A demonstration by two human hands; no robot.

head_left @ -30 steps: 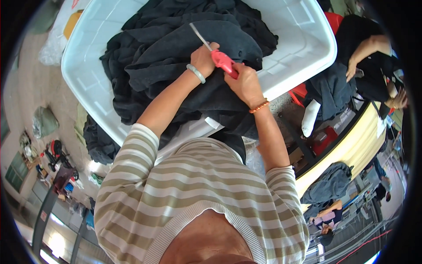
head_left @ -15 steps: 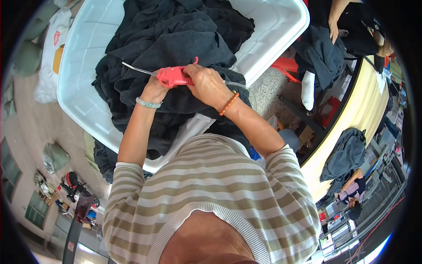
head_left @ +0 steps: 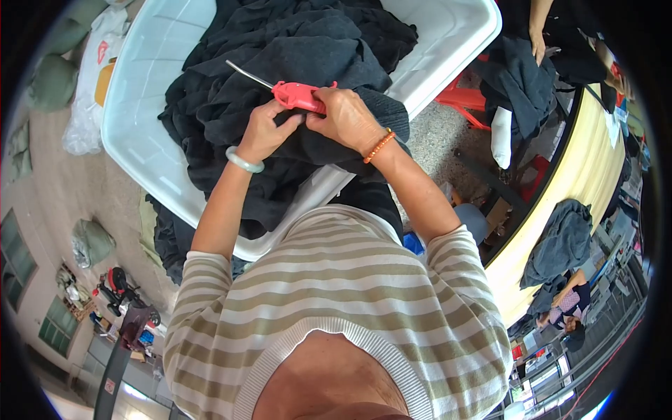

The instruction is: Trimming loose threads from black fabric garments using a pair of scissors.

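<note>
the fingers of the right hand [head_left: 348, 117] are being curled tight around the red handle of a tool [head_left: 297, 95]; the grip is closed and the handle is partly hidden under the knuckles; the fingers of the left hand [head_left: 264, 130] are being pressed together on a fold of the dark cloth [head_left: 294, 49] just below the handle, thumb side touching the red part, though whether cloth alone is being pinched or the handle too cannot be told; the tool is being held between the two hands, above the heap, with its thin metal shaft [head_left: 248, 75] pointing away from the fingers toward the upper left; the long axis is running from the right hand's palm, past the left hand, out over the cloth; the right hand is the nearer one to the handle, the left the nearer one to the shaft; a pale green bangle [head_left: 244, 162] is being worn on the left wrist and an orange bead bracelet [head_left: 379, 146] on the right; the dark cloth is being piled in a big white plastic tub [head_left: 140, 133]; further out, another person's hand [head_left: 537, 42] is resting on more dark clothing at the upper right, beside a yellow table [head_left: 588, 182]
</note>
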